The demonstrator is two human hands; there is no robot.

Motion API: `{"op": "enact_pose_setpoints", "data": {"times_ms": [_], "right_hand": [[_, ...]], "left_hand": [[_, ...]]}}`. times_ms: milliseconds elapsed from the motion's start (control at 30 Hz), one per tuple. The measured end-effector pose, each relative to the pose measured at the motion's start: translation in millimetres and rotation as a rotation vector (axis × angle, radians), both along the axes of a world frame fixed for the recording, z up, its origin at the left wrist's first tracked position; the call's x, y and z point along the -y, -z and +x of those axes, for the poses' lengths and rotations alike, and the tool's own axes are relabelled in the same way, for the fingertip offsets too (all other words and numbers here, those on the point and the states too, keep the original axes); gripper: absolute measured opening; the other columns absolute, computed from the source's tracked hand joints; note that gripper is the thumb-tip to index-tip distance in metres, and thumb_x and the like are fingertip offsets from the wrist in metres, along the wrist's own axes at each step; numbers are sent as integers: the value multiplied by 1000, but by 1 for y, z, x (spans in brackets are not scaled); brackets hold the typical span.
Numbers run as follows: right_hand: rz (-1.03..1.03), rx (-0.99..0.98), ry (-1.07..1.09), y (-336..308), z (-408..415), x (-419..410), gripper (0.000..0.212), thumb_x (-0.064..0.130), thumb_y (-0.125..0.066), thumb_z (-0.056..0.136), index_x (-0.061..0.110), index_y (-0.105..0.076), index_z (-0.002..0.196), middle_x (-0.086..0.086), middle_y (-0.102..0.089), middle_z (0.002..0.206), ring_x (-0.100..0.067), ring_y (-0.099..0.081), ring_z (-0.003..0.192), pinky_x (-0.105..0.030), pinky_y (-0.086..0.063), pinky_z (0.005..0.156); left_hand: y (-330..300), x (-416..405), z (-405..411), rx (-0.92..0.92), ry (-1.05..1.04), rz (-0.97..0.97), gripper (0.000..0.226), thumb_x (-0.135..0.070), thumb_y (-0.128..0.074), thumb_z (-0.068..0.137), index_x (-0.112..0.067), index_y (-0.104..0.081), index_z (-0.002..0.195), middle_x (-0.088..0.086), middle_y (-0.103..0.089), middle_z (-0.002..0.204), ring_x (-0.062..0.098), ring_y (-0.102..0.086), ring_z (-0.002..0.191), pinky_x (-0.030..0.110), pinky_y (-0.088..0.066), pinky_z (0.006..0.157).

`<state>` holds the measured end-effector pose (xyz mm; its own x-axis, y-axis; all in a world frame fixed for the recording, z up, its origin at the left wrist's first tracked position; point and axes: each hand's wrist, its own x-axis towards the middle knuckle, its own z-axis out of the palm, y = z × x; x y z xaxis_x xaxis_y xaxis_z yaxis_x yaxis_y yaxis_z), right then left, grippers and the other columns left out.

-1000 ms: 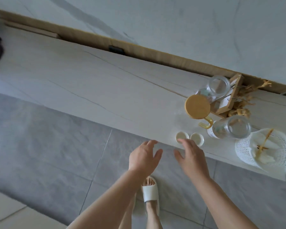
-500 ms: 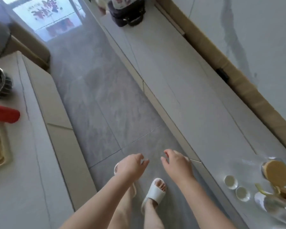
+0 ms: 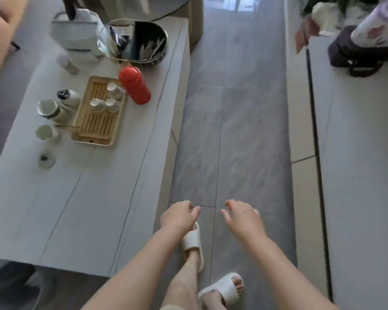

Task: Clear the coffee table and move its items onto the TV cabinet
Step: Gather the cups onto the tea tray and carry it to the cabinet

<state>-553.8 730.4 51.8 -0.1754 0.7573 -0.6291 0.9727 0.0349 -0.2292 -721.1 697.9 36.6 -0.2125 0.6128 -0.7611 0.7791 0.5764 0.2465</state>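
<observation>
White coffee table (image 3: 81, 211) at left: bamboo tea tray (image 3: 99, 113) with three small cups, red bottle (image 3: 134, 85) beside it, several jars. TV cabinet (image 3: 363, 175) at right. Over grey floor between them, left hand (image 3: 179, 217) and right hand (image 3: 244, 218), fingers loosely curled, holding nothing.

coffee table worktop (image 3: 81, 204): pale grey-white with thin dark veins running lengthwise
red bottle (image 3: 134, 85): plain bright red all over
tea tray (image 3: 99, 111): light bamboo tan, slatted top in parallel bars
small cups (image 3: 105, 101): white, three on the tray
cup beside the tray (image 3: 45, 132): white with a pale greenish inside
round tray (image 3: 134, 41): shiny black, mirror-like, with pale feathery grass streaks
floor (image 3: 233, 130): mid-grey tiles with soft cloudy streaks and fine grout lines
TV cabinet worktop (image 3: 363, 175): pale grey-white, with a dark strip along its near edge
slippers (image 3: 222, 289): cream-white
vase (image 3: 374, 25): white with blurred purple floral blotches
</observation>
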Motion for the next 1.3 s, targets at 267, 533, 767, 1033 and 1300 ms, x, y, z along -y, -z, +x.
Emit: {"op": "enact_pose_setpoints", "data": {"times_ms": [267,533,767,1033,1300], "right_hand": [[-7,-6,-318,-6,-138,-40,31,40,-39,94,19,-55,111,-2,-63,113,-25,-55,111,-34,-38,88],[-4,-28,-590,1,-234,-76,33,32,-36,94,18,-54,118,-1,-62,114,-26,-54,109,-35,-37,87],[-51,-109,-812,14,-315,-119,39,37,-34,97,18,-48,128,-2,-62,120,-24,-55,111,-35,-38,94],[-85,-140,-1012,28,-384,-171,39,36,-39,97,17,-49,130,-4,-59,125,-24,-55,114,-40,-41,100],[-65,-197,-1039,41,-435,-177,37,35,-42,95,17,-53,126,-3,-61,120,-23,-55,110,-36,-43,94]], "left_hand": [[-8,11,-124,-46,-328,2,38,-52,-40,93,-23,-62,105,2,-66,115,24,-60,107,30,-46,83],[-2,37,-181,-52,-601,-9,38,-51,-38,93,-22,-62,99,1,-69,105,23,-63,97,29,-47,78],[5,12,-219,-101,-883,26,35,-52,-42,92,-24,-63,94,-1,-69,100,22,-62,92,27,-45,71],[11,-30,-254,-128,-1241,139,29,-49,-49,90,-26,-65,98,-5,-68,99,20,-61,94,24,-38,69],[24,-26,-280,-147,-1391,163,26,-48,-49,88,-29,-64,98,-10,-66,99,15,-60,91,25,-37,68]]}}
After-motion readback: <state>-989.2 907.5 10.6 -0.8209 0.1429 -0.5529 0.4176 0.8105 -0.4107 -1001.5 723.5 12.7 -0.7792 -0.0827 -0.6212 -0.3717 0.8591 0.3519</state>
